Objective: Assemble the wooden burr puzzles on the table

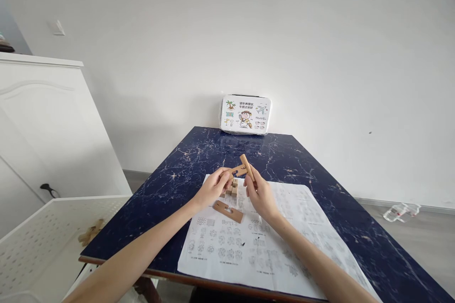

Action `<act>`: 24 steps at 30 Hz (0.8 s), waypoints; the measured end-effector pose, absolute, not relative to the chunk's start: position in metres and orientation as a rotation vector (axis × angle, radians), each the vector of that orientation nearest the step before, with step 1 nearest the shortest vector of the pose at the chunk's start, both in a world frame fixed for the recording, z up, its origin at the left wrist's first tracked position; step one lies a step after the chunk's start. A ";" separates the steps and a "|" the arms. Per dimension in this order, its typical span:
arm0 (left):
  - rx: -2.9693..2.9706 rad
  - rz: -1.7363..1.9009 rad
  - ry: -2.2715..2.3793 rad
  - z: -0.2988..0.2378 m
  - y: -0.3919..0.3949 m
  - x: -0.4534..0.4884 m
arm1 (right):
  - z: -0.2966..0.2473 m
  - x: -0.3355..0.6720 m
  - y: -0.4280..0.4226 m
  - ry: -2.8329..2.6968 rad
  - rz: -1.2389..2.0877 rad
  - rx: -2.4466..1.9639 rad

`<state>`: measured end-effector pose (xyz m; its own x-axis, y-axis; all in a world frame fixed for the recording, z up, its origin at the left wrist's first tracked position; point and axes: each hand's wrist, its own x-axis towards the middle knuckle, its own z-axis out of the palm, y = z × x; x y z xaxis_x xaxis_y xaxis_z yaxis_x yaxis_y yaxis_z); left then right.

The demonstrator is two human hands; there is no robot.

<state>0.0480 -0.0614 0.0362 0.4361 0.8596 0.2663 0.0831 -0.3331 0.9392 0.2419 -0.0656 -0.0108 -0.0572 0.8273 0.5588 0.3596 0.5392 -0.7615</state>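
Note:
My left hand (213,186) is closed on a flat notched wooden puzzle piece (241,169) above the printed sheet. Between the fingers of my right hand (261,193) is a second wooden puzzle piece (246,164), tilted upright and seen nearly edge-on. The two pieces meet or overlap in this view; whether they are joined I cannot tell. Several small wooden blocks (233,189) stand under my left hand, partly hidden by it. Nearer to me, a flat wooden piece with a cut-out (236,215) lies on the paper instruction sheet (227,265).
The blue marbled table (170,184) carries the sheet. A white case with cartoon pictures (246,114) leans against the wall at its far edge. To the left are a white perforated basket (64,208) and a white cabinet (53,118). Clear plastic packaging (400,212) lies on the floor at right.

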 end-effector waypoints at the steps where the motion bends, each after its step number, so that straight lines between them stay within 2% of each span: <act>1: 1.727 1.012 0.818 0.036 -0.062 0.048 | -0.011 0.242 -0.066 -1.661 0.498 -1.024; 11: 1.724 0.981 0.789 0.031 -0.058 0.048 | -0.006 0.243 -0.071 -1.847 0.187 -1.037; 24: 1.709 0.878 0.802 0.041 -0.065 0.048 | 0.002 0.244 -0.076 -1.880 0.365 -1.050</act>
<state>0.0483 -0.0650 0.0406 0.5141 0.8387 0.1795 0.1036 -0.2685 0.9577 0.2444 -0.0756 0.0025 -0.2116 0.7885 0.5775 0.5153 0.5921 -0.6196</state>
